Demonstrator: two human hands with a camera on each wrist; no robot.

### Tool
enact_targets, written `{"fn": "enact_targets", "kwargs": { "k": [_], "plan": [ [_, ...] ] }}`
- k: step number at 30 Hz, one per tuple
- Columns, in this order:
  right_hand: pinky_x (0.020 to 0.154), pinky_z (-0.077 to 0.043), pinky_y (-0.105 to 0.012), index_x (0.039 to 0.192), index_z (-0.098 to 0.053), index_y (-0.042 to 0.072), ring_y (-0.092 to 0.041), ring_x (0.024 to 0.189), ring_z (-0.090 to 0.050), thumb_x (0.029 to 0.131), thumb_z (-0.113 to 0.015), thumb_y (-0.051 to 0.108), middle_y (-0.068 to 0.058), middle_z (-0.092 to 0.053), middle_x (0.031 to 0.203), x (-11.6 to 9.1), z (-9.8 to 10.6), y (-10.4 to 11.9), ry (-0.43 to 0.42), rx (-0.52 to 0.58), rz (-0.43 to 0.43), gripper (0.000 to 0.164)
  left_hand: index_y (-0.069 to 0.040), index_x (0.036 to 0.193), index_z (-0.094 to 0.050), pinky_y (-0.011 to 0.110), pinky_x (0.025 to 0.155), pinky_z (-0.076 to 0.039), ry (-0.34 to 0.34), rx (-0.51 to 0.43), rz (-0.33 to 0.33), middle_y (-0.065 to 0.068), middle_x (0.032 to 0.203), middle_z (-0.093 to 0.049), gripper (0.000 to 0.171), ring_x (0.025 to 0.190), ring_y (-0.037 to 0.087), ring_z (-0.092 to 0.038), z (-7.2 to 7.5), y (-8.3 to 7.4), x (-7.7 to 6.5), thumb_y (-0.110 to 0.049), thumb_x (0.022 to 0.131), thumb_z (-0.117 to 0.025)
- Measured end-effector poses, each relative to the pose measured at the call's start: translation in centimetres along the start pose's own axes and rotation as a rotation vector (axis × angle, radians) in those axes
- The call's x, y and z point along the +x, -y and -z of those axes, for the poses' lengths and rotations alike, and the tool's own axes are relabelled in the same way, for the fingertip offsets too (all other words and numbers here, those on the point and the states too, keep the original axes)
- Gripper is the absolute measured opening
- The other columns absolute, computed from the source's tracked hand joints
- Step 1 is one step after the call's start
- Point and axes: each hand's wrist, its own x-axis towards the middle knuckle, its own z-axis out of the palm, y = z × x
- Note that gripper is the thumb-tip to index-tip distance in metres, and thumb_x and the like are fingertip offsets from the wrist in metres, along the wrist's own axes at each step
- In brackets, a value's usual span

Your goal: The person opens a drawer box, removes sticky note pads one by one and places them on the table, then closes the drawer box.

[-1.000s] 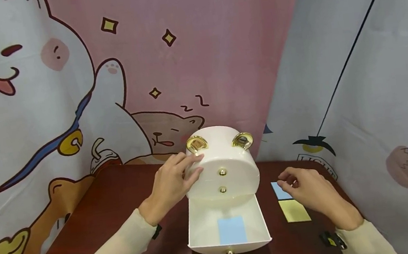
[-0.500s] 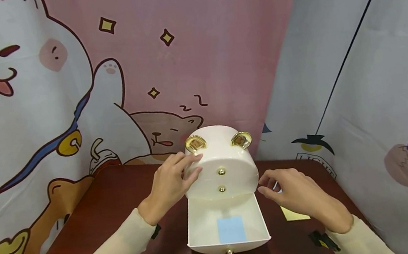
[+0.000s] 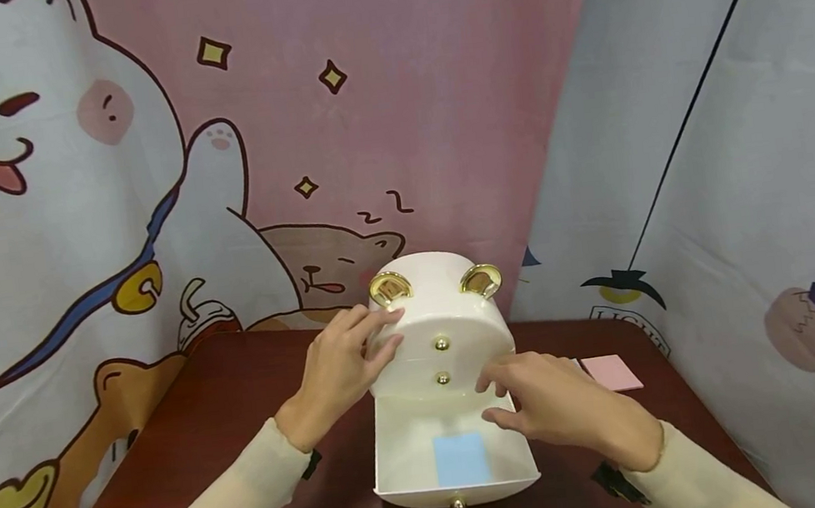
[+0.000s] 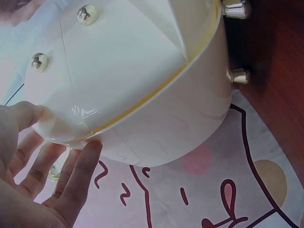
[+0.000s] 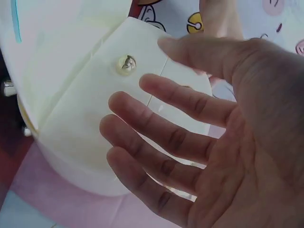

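Note:
A white rounded drawer box (image 3: 421, 370) with gold ear-shaped trims and gold knobs stands mid-table in the head view. Its bottom drawer (image 3: 408, 455) is pulled out, and a light blue paper square (image 3: 461, 460) lies inside. My left hand (image 3: 344, 362) rests on the box's upper left edge, thumb on the front face and fingers along the rounded side, as the left wrist view shows. Over the drawer's right side hangs my right hand (image 3: 556, 405), fingers spread and slightly bent. In the right wrist view it holds nothing and faces the box front with its gold knob (image 5: 126, 64).
A pink paper square (image 3: 613, 373) lies on the dark red table (image 3: 272, 387), right of the box and beyond my right hand. Behind the table hangs a cartoon-printed cloth (image 3: 422, 118). The open drawer juts toward me, with a gold knob (image 3: 459, 505) at its front.
My right hand has moved left from beside the paper squares to over the drawer. It now uncovers the pink square and hides the yellow one. My left hand has stayed on the box.

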Motion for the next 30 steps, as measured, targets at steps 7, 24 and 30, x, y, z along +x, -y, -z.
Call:
{"fn": "enact_targets", "kwargs": {
  "k": [7, 24, 30],
  "plan": [
    [0.064, -0.053, -0.031, 0.117, -0.084, 0.026, -0.011, 0.084, -0.075, 0.097, -0.096, 0.036, 0.008, -0.082, 0.105, 1.1, -0.5, 0.9, 0.029, -0.032, 0.076, 0.025, -0.023, 0.136, -0.087, 0.024, 0.061, -0.042, 0.008, 0.003, 0.002, 0.000, 0.085, -0.063, 0.034, 0.079, 0.012, -0.052, -0.1, 0.2, 0.0, -0.030, 0.104, -0.093],
    [0.069, -0.060, -0.034, 0.119, -0.088, 0.023, -0.017, 0.090, -0.078, 0.091, -0.101, 0.034, 0.002, -0.082, 0.108, 3.7, -2.7, 2.7, 0.194, -0.137, 0.227, 0.032, -0.024, 0.136, -0.087, 0.024, 0.061, -0.043, 0.001, -0.004, -0.007, 0.001, 0.084, -0.064, 0.034, 0.077, 0.011, -0.052, -0.1, 0.2, -0.1, -0.029, 0.104, -0.093],
    [0.071, -0.061, -0.034, 0.121, -0.088, 0.024, -0.014, 0.091, -0.077, 0.091, -0.101, 0.035, 0.003, -0.081, 0.108, 4.4, -3.3, 3.0, 0.258, -0.168, 0.243, 0.034, -0.023, 0.136, -0.087, 0.024, 0.060, -0.043, -0.005, -0.005, -0.012, 0.001, 0.083, -0.064, 0.033, 0.077, 0.012, -0.053, 0.0, 0.2, 0.0, -0.029, 0.104, -0.093]
  ]
}}
